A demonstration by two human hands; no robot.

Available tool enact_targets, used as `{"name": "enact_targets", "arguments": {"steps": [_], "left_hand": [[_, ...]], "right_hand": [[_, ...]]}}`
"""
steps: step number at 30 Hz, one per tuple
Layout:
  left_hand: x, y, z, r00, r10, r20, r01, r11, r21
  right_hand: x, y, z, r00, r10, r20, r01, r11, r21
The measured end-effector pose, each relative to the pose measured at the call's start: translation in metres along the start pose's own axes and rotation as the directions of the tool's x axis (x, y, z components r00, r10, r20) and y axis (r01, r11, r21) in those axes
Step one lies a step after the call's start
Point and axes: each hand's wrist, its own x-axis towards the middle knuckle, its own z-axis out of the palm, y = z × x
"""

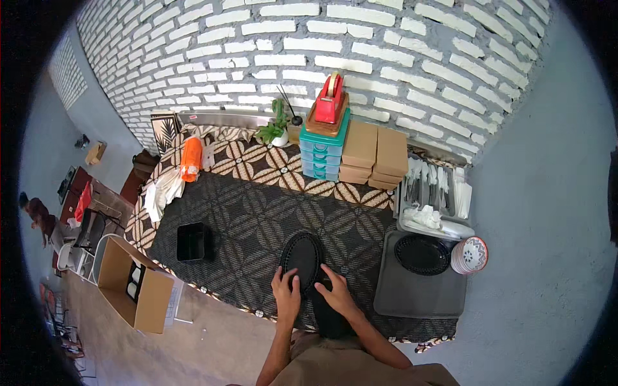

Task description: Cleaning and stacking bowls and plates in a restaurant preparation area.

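Both hands rest on a black oval basket [301, 254] that lies flat on the near part of a table covered with a dark patterned cloth [244, 219]. The left hand [286, 287] lies palm down with fingers spread over the near left rim of the basket. The right hand [335, 287] lies on the near right rim, fingers slightly curled; whether it grips the edge cannot be told. A dark object sits under the right forearm at the near table edge, its kind unclear. To the right, a grey tray [418, 293] holds a second black oval basket [421, 254], with a stack of patterned bowls [470, 255] just beside it. Far of the tray is a cutlery tray [432, 193]. To the left stands a small black box [190, 242]. At the far edge sit a teal drawer unit [324, 151], cardboard boxes [375, 156] and a small plant [275, 132].
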Motion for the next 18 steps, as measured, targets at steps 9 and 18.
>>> {"name": "enact_targets", "arguments": {"steps": [9, 18], "left_hand": [[0.000, -0.002, 0.007, 0.990, -0.047, -0.132, 0.056, 0.996, 0.067], [0.021, 0.015, -0.002, 0.974, -0.217, -0.071, 0.115, 0.735, -0.668]], "right_hand": [[-0.040, 0.024, -0.002, 0.922, 0.385, 0.043, -0.384, 0.923, -0.023], [-0.047, 0.000, -0.020, 0.891, 0.426, 0.157, -0.440, 0.724, 0.531]]}}
